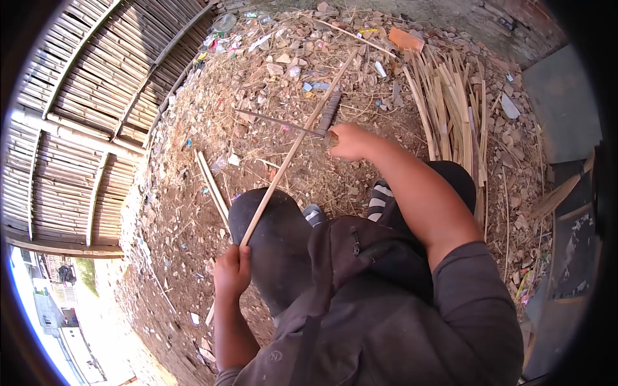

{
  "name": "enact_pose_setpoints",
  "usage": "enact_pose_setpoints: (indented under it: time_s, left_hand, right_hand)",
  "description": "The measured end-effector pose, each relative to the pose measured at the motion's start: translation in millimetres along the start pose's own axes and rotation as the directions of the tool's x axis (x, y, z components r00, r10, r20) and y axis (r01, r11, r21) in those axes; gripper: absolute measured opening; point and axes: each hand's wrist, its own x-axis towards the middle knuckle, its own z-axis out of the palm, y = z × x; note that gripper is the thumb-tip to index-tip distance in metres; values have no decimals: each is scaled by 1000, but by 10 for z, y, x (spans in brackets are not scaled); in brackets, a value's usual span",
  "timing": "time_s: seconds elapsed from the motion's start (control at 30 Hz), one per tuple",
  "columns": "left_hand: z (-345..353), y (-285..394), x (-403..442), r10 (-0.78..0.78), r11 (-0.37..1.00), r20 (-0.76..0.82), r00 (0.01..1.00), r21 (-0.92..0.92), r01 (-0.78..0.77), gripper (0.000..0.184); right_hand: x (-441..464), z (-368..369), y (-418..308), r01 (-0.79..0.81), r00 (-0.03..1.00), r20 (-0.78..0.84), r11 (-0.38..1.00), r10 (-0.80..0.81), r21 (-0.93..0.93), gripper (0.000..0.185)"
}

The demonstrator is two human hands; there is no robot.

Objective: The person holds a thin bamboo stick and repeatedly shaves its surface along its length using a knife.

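Note:
My left hand (232, 270) is closed around the lower end of a long bamboo strip (283, 166), which slants up and away past my knee. My right hand (351, 141) is closed at the near end of a knife, its thin dark blade (273, 121) pointing left and crossing the strip. The knife's grip is mostly hidden by my fingers. Just beyond that hand, a dark ribbed rod-like piece (330, 110) meets the blade's near end; whether it is joined to the knife I cannot tell.
Split bamboo strips (450, 103) lie piled at the right, near an orange brick piece (406, 40). Two more strips (212, 183) rest left of my knee. Rubble and litter cover the ground. A bamboo wall (84, 109) stands left; grey panels (560, 103) stand right.

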Motion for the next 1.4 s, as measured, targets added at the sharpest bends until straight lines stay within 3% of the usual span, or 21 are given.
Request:
enact_pose_setpoints:
  time_s: [0.1,0.2,0.3,0.4,0.43,0.53,0.63,0.73,0.93,1.23,1.33,1.4]
  left_hand:
    - [32,-6,16,5,1000,10,1000,-17,-4,45]
    - [21,32,29,13,998,6,1000,-62,-12,44]
    - [23,-30,20,47,997,-1,999,-66,-47,44]
    - [24,-27,8,24,1000,-13,1000,-15,-24,43]
    - [16,-12,8,17,1000,-8,1000,-15,-17,42]
    - [15,-6,10,18,1000,0,1000,-15,-18,42]
    - [87,-73,12,34,999,-9,999,-35,-34,42]
    - [81,-54,28,18,998,3,1000,-60,-18,44]
    - [22,-21,9,3,1000,7,1000,-9,-3,45]
    - [38,2,22,0,1000,7,1000,-3,0,44]
    - [25,-44,-6,-9,1000,26,1000,-19,9,44]
    - [10,-11,23,-5,1000,16,1000,-30,6,44]
  right_hand:
    - [-105,-63,-114,111,994,15,994,-111,-22,47]
    - [-213,-146,-266,173,976,142,983,-163,-61,46]
    - [-136,-132,-145,191,976,113,981,-186,-41,44]
    - [-33,-13,-2,10,1000,-2,999,-10,44,43]
    - [-19,-28,11,-26,999,34,997,23,76,42]
    - [-37,-47,-12,-1,1000,-18,999,1,39,43]
    - [-158,-194,-140,77,997,-12,995,-76,62,43]
    - [-206,-171,-185,211,977,15,977,-210,-44,46]
    - [-83,-40,-100,110,989,95,993,-113,33,37]
    - [-249,-288,-308,98,990,114,989,-85,-113,46]
    - [-201,-221,-119,111,992,49,993,-112,25,40]
    - [-122,-139,-39,37,999,10,999,-37,19,43]
